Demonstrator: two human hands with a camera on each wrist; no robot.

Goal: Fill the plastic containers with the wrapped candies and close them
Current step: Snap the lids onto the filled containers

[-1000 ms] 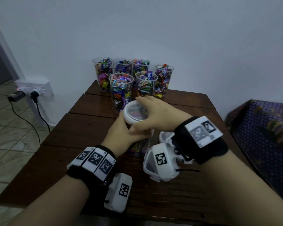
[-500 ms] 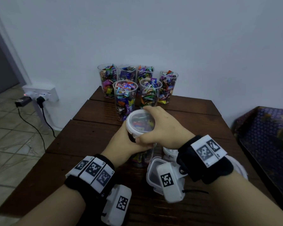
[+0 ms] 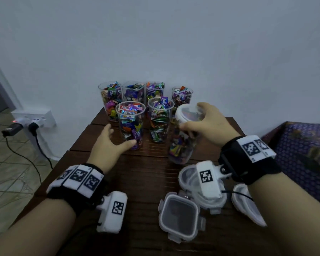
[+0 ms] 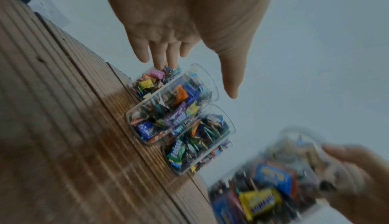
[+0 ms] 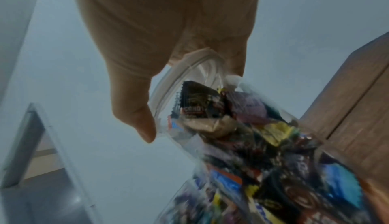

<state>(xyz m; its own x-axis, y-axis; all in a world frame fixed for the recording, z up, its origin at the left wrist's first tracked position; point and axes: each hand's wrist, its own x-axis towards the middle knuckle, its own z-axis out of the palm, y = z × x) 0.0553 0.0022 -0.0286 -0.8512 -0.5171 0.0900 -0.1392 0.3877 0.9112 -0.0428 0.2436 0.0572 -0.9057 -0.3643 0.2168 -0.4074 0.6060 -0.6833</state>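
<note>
A tall clear plastic container (image 3: 182, 137), capped with a translucent round lid (image 3: 189, 112) and packed with multicoloured wrapped candies, is gripped at its rim by the curled fingers (image 5: 134, 111) of the right hand (image 3: 209, 124) and held tilted over the dark wooden surface (image 3: 142, 182) near its right edge. If carried only by the lid, it could pop off and spill candies. The left hand (image 3: 109, 145) is spread empty beside an uncapped filled container (image 3: 130, 124) toward the far edge, which could be knocked over.

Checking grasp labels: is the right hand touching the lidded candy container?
Touching. The right wrist view shows the right hand gripping the lidded container at its lid, thumb and fingers pressed against the rim.
</note>
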